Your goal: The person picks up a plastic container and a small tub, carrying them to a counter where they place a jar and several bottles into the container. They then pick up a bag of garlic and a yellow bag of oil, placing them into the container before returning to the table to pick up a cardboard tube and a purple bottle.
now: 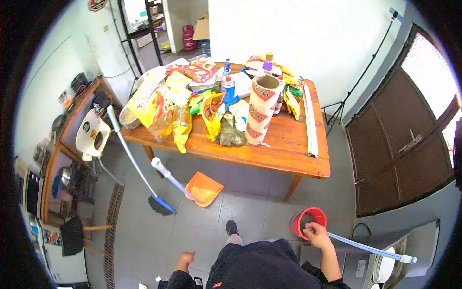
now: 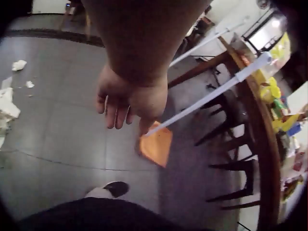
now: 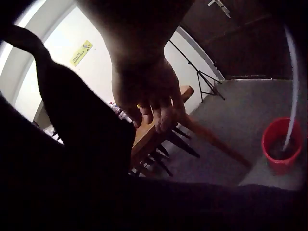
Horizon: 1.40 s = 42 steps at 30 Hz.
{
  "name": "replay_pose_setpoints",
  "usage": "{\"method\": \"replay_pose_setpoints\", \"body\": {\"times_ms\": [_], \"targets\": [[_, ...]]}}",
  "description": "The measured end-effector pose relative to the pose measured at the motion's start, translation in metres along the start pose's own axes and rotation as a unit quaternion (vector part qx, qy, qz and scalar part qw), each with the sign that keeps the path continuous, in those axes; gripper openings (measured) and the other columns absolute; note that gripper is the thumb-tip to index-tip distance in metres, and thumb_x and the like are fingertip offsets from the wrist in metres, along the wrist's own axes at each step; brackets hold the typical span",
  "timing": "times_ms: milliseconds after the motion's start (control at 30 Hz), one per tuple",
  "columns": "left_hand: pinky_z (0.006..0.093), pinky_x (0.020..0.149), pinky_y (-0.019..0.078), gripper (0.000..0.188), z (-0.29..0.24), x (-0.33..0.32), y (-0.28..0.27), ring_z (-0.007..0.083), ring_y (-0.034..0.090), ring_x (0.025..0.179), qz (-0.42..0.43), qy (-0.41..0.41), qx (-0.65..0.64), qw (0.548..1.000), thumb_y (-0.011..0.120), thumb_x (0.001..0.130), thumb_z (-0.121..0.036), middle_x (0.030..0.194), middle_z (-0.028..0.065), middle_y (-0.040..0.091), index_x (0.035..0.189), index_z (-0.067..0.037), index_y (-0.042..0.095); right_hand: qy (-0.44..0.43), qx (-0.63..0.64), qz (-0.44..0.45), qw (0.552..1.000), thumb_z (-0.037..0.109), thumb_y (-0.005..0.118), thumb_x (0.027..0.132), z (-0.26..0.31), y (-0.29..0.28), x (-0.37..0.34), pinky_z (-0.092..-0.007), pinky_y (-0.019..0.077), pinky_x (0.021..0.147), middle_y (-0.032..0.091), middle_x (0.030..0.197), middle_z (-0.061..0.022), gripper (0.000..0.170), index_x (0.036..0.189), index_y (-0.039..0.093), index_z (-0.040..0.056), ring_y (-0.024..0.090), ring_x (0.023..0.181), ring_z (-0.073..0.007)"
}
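Observation:
My left hand [image 1: 185, 261] hangs beside my body with loosely bent fingers and nothing in them. In the left wrist view, that hand [image 2: 132, 98] overlaps the handle of the orange dustpan [image 2: 157, 147], which lies farther off on the floor. My right hand [image 1: 316, 235] is also empty, its fingers loosely curled. From the head it overlaps the red bucket [image 1: 321, 217]; the right wrist view shows the bucket [image 3: 267, 137] well apart from the hand [image 3: 149, 98]. A pale mop handle [image 1: 370, 248] leans out of the bucket, its lower end inside.
A broom [image 1: 161, 206] stands left of the dustpan. Ahead is a wooden table [image 1: 293, 161] crowded with snack bags, bottles and a large paper roll [image 1: 263, 110]. White scraps [image 2: 9, 103] lie on the floor at left. A tripod [image 1: 337, 108] stands near the brown door [image 1: 390, 144].

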<state>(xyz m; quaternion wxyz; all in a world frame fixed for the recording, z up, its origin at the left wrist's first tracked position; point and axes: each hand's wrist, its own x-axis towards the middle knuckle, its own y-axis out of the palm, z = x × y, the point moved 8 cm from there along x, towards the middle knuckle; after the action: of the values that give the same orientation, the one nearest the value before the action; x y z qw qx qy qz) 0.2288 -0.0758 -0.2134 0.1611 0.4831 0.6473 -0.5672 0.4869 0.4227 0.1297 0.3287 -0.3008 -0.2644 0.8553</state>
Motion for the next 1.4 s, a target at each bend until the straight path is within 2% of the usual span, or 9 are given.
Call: {"method": "replay_pose_setpoints", "body": {"times_ms": [100, 300, 567, 767, 933, 1000, 1133, 1300, 1400], "targets": [[0.0310, 0.066, 0.0450, 0.032, -0.059, 0.022, -0.128, 0.0214, 0.057, 0.075, -0.180, -0.082, -0.218, 0.956, 0.058, 0.073, -0.026, 0.080, 0.0110, 0.061, 0.096, -0.004, 0.056, -0.030, -0.011, -0.002, 0.999, 0.013, 0.060, 0.073, 0.039, -0.003, 0.037, -0.0249, 0.0422, 0.053, 0.056, 0.064, -0.0061, 0.020, 0.084, 0.055, -0.0022, 0.051, 0.056, -0.0104], [0.0263, 0.067, 0.0436, 0.040, -0.250, 0.046, -0.295, 0.0139, 0.054, 0.077, -0.262, 0.215, -0.452, 0.825, 0.067, 0.068, -0.015, 0.082, 0.0073, 0.056, 0.102, 0.000, 0.050, 0.000, 0.050, -0.018, 0.999, 0.010, 0.060, 0.073, 0.044, -0.022, 0.098, -0.0240, 0.0426, 0.053, 0.057, 0.065, -0.0056, 0.019, 0.086, 0.055, -0.0024, 0.052, 0.057, -0.0102], [0.0278, 0.073, 0.0408, 0.073, -0.443, 0.027, -0.406, 0.0178, 0.051, 0.089, -0.318, 0.348, -0.328, 0.819, 0.075, 0.059, -0.021, 0.104, 0.0103, 0.051, 0.119, -0.004, 0.036, -0.057, 0.090, -0.058, 0.993, 0.007, 0.060, 0.073, 0.065, -0.073, 0.210, -0.0229, 0.0437, 0.057, 0.058, 0.073, -0.0060, 0.019, 0.089, 0.054, -0.0030, 0.053, 0.062, -0.0100], [0.0331, 0.082, 0.0387, 0.087, -0.516, 0.053, -0.447, 0.0225, 0.049, 0.096, -0.361, 0.399, -0.325, 0.778, 0.080, 0.049, -0.024, 0.112, 0.0113, 0.047, 0.119, -0.002, 0.034, -0.080, 0.160, -0.063, 0.982, 0.005, 0.059, 0.073, 0.059, -0.108, 0.281, -0.0223, 0.0440, 0.058, 0.058, 0.071, -0.0056, 0.016, 0.087, 0.055, -0.0030, 0.053, 0.062, -0.0098], [0.0320, 0.084, 0.0385, 0.056, -0.547, 0.085, -0.443, 0.0183, 0.050, 0.097, -0.257, 0.371, -0.304, 0.839, 0.079, 0.051, -0.024, 0.097, 0.0107, 0.057, 0.096, -0.002, 0.055, -0.033, 0.150, -0.059, 0.986, 0.007, 0.058, 0.075, 0.044, -0.131, 0.320, -0.0232, 0.0446, 0.059, 0.058, 0.072, -0.0067, 0.017, 0.088, 0.055, -0.0033, 0.054, 0.063, -0.0103], [0.0323, 0.085, 0.0381, 0.054, -0.547, 0.099, -0.429, 0.0191, 0.049, 0.099, -0.226, 0.320, -0.189, 0.901, 0.076, 0.056, -0.026, 0.102, 0.0081, 0.055, 0.100, -0.003, 0.054, -0.015, 0.151, -0.049, 0.987, 0.008, 0.058, 0.075, 0.038, -0.133, 0.327, -0.0237, 0.0448, 0.059, 0.058, 0.072, -0.0072, 0.017, 0.088, 0.055, -0.0036, 0.054, 0.064, -0.0107], [0.0337, 0.088, 0.0366, 0.052, -0.562, 0.100, -0.416, 0.0200, 0.047, 0.101, -0.140, 0.297, -0.250, 0.911, 0.066, 0.070, -0.021, 0.114, 0.0074, 0.048, 0.112, -0.002, 0.044, -0.027, 0.177, -0.028, 0.983, 0.009, 0.058, 0.075, 0.049, -0.136, 0.350, -0.0243, 0.0450, 0.059, 0.058, 0.073, -0.0079, 0.018, 0.087, 0.055, -0.0037, 0.055, 0.065, -0.0116], [0.0339, 0.089, 0.0369, 0.043, -0.593, 0.085, -0.419, 0.0185, 0.044, 0.104, -0.165, 0.346, -0.249, 0.889, 0.055, 0.078, -0.012, 0.117, 0.0087, 0.044, 0.117, -0.002, 0.038, -0.116, 0.090, -0.004, 0.989, 0.010, 0.060, 0.073, 0.089, -0.134, 0.389, -0.0256, 0.0446, 0.060, 0.058, 0.072, -0.0081, 0.020, 0.088, 0.055, -0.0013, 0.055, 0.065, -0.0138], [0.0336, 0.084, 0.0407, 0.053, -0.580, 0.101, -0.410, 0.0196, 0.050, 0.097, -0.098, 0.278, -0.504, 0.812, 0.072, 0.062, -0.017, 0.107, 0.0079, 0.052, 0.108, -0.006, 0.048, -0.181, 0.066, 0.045, 0.980, 0.011, 0.061, 0.072, 0.135, -0.132, 0.416, -0.0263, 0.0444, 0.060, 0.058, 0.073, -0.0099, 0.020, 0.087, 0.056, -0.0001, 0.054, 0.065, -0.0141]]}}
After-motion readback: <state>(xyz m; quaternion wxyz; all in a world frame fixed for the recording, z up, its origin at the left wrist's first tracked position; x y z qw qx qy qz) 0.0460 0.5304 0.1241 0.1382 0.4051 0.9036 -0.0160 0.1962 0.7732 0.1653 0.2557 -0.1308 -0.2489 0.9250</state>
